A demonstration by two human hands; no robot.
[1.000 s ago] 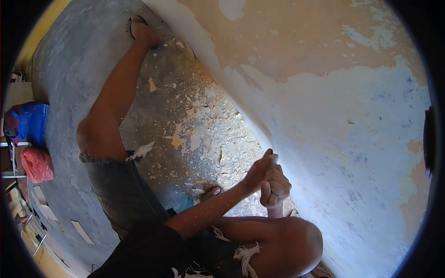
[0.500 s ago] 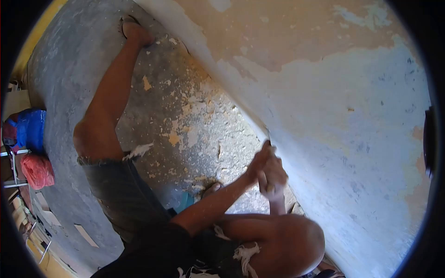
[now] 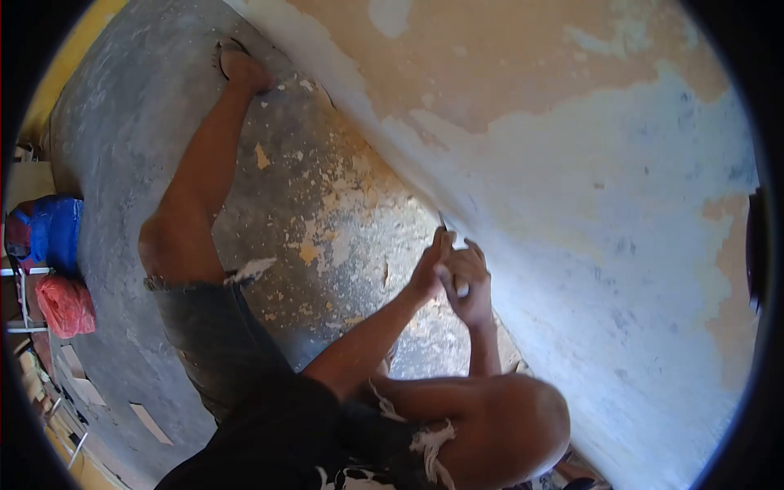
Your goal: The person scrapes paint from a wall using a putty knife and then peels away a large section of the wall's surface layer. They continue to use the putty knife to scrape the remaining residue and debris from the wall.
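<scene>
My left hand and my right hand are close together at the foot of the wall, fingers closed around a thin-bladed scraper. Its narrow dark blade points away from me, with the tip by the line where the wall meets the floor. Most of the handle is hidden in my fingers; a pale bit shows in the right hand. White and tan patches of worn paint cover the wall.
Pale flakes and crumbs lie on the grey floor along the wall. My legs are spread, one bent knee near the wall. At far left are a blue bundle, a red plastic bag and flat pale pieces.
Both hands have moved away from me and slightly left along the wall's foot, still around the scraper. More of its blade shows now. The teal thing near my leg is no longer visible.
</scene>
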